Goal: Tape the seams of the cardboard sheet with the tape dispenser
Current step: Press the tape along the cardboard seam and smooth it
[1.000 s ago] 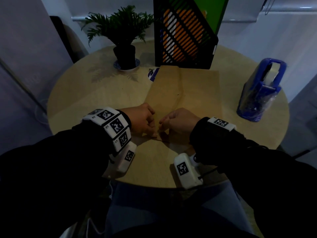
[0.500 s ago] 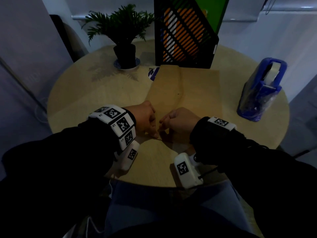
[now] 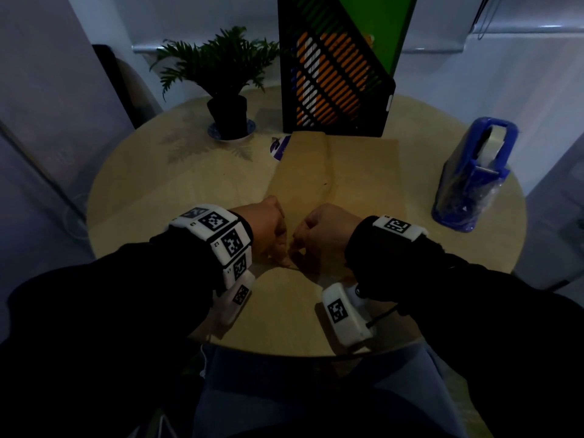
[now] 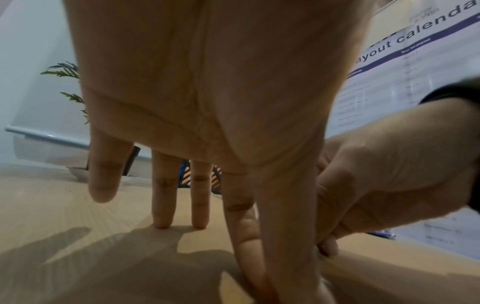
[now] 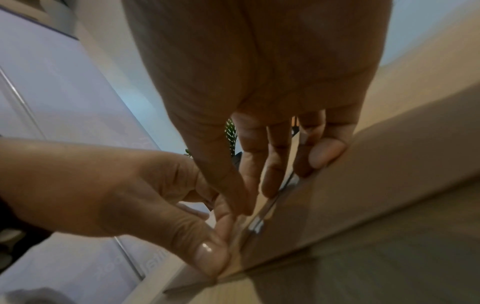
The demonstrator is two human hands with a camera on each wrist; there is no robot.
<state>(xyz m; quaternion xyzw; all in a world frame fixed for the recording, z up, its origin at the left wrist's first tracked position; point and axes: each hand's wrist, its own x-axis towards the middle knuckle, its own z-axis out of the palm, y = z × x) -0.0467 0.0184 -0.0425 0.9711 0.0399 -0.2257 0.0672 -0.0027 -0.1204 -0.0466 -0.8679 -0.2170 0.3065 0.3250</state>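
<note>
A brown cardboard sheet (image 3: 363,175) lies flat on the round table, with a seam (image 3: 328,172) running away from me. Both hands meet at its near edge. My left hand (image 3: 271,229) pinches the near end of a clear tape strip (image 5: 259,222) between thumb and index finger, and its other fingertips (image 4: 162,224) stand on the cardboard. My right hand (image 3: 319,235) rests its fingertips (image 5: 270,191) on the tape and the cardboard (image 5: 363,195) beside it. The blue tape dispenser (image 3: 474,175) stands upright at the table's right edge, apart from both hands.
A potted plant (image 3: 227,90) and a black slotted file holder (image 3: 335,90) stand at the back of the wooden table (image 3: 158,200). A small purple and white disc (image 3: 281,147) lies by the cardboard's far left corner. Clear plastic wraps the dispenser's base.
My left hand has crept slightly right and away from me along the near end of the cardboard. The right hand stays put.
</note>
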